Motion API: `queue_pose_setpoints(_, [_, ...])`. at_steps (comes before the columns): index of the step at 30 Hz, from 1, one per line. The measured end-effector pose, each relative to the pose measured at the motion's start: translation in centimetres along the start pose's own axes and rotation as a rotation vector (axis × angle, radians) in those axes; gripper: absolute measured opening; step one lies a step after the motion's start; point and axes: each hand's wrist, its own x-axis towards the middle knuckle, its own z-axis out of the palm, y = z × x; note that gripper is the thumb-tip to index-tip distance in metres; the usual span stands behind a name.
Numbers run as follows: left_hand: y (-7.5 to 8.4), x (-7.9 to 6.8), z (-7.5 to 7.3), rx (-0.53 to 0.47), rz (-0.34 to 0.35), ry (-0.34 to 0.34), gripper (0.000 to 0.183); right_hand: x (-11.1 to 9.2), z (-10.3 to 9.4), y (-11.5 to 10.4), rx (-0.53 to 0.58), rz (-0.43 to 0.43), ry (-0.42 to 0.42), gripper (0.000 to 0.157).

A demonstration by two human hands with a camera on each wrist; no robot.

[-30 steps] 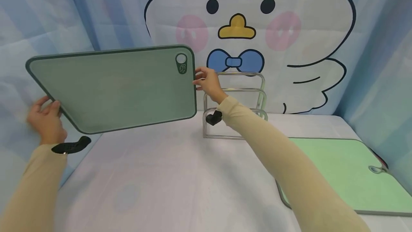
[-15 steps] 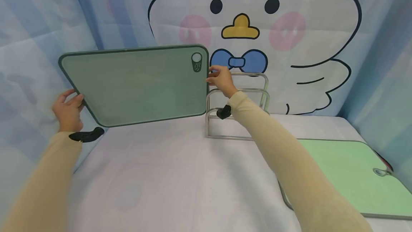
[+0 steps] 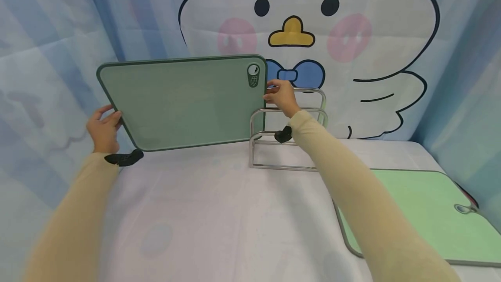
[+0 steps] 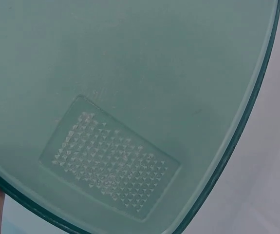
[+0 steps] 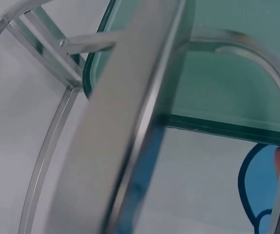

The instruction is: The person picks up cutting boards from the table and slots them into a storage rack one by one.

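the left hand [image 3: 103, 129] pinches the dark green board [image 3: 188, 103] between thumb and fingers at its 8 o'clock edge; the right hand [image 3: 282, 98] pinches the same board at its 3 o'clock edge, thumb and fingertips close together; the board is held up on its long side, a slotted hole [image 3: 253, 75] near its 2 o'clock corner; the left wrist view shows a rectangular patch of small raised points [image 4: 110, 161] on its face; black straps circle both wrists below cream sleeves; beneath spreads a pale cloth-covered table [image 3: 211, 212]; behind, at 12 o'clock, hangs a backdrop [image 3: 375, 34] with a cartoon face and blue bow tie, blue-toned curtains at 10 and 2; at 4 o'clock from the board stands a metal rack [image 3: 283, 168] of rounded loops; the board's right end reaches in behind its two nearer loops and in front of the rear one; whether it touches the rack, i cannot tell; a light green board [image 3: 415, 212] lies flat at 4 o'clock, partly behind the right sleeve.
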Motion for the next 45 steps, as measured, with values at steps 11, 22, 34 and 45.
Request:
queue_pose_setpoints(11, [-1.4,-0.5,1.3,0.041,-0.024,-0.046,0.021,-0.5,-1.7,1.2,-0.025,0.000,0.011,0.045])
queue_pose_setpoints(22, [-2.3,-1.1,2.2,0.097,-0.055,-0.074,0.019,-0.6,-3.5,1.7,-0.033,0.028,0.004,0.045])
queue_pose_setpoints(34, [-3.0,-1.8,3.9,0.188,-0.078,-0.209,0.018,-1.0,-7.1,2.5,-0.004,0.064,-0.005,0.048])
queue_pose_setpoints(45, [-3.0,-2.4,5.6,0.225,-0.076,-0.339,0.018,-1.7,-9.8,2.9,-0.003,0.089,-0.047,0.053])
